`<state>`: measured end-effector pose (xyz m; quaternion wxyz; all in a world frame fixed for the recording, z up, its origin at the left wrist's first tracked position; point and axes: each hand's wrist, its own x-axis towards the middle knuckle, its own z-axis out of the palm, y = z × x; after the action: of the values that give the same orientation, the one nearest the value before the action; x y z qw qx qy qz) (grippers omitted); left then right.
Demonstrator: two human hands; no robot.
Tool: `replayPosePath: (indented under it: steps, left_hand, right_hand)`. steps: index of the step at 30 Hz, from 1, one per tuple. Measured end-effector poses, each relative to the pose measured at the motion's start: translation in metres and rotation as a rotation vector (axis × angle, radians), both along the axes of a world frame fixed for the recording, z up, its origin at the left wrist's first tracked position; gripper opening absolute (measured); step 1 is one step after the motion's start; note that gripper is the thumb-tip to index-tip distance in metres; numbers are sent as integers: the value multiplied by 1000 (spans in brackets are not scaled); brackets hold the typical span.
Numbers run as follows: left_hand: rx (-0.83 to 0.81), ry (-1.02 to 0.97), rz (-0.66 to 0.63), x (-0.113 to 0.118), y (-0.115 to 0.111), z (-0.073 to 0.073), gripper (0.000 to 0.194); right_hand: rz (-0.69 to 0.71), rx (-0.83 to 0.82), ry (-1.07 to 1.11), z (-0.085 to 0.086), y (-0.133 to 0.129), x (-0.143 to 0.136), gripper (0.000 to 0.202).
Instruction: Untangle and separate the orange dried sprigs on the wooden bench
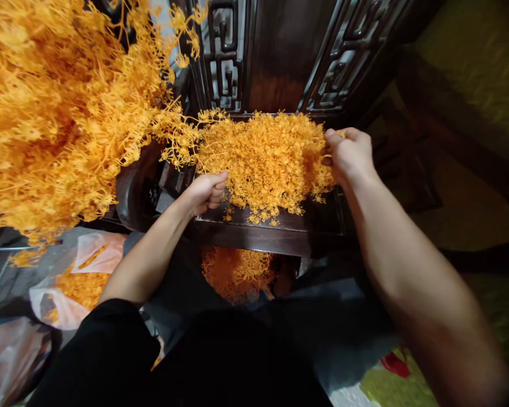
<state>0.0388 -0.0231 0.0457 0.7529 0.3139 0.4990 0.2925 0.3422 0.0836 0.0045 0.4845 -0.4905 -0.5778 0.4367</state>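
A dense heap of small orange, branching artificial-looking flower sprigs (267,158) lies on a dark wooden seat (258,236). At the heap's right edge is my right hand (350,152), its thumb and fingers pinched on an orange sprig, a bit of which shows by the thumb. My left hand (210,192) is closed at the heap's near left edge, fingers curled and thumb on top. Whatever it holds, if anything, is hidden.
A much larger orange mass (68,113) fills the upper left, its strands reaching the heap. Carved wooden panels (292,56) rise behind the seat. More orange sprigs (237,271) lie below it. Plastic bags (99,251) with orange pieces stand at lower left.
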Motion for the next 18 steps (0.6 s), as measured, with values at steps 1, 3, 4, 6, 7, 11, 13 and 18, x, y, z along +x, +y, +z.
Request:
replayPosePath:
  steps: [1, 3, 4, 6, 7, 11, 13, 18]
  left_hand:
    - [55, 52, 29, -1, 1, -1, 53]
    - [145, 110, 27, 3, 2, -4, 49]
    - [179, 113, 2, 8, 3, -5, 47]
    - [233, 93, -62, 17, 4, -7, 47]
    - [254, 80, -95, 21, 4, -7, 48]
    - [331, 56, -198, 28, -1, -4, 49]
    - [361, 59, -195, 27, -5, -3, 39]
    - [413, 91, -167, 26, -8, -10, 29]
  right_hand:
    - [-39, -18, 10, 3, -2, 6, 50]
    - [-18, -62, -4, 11, -19, 4, 37]
    - [41, -79, -33, 16, -32, -2, 35]
    - [167, -67, -115, 25, -58, -21, 37]
    - [222, -26, -159, 30, -69, -31, 36]
    - [319, 191, -255, 49, -92, -52, 30]
    - [305, 159, -243, 53, -95, -54, 33]
    - [269, -36, -58, 47, -92, -49, 49]
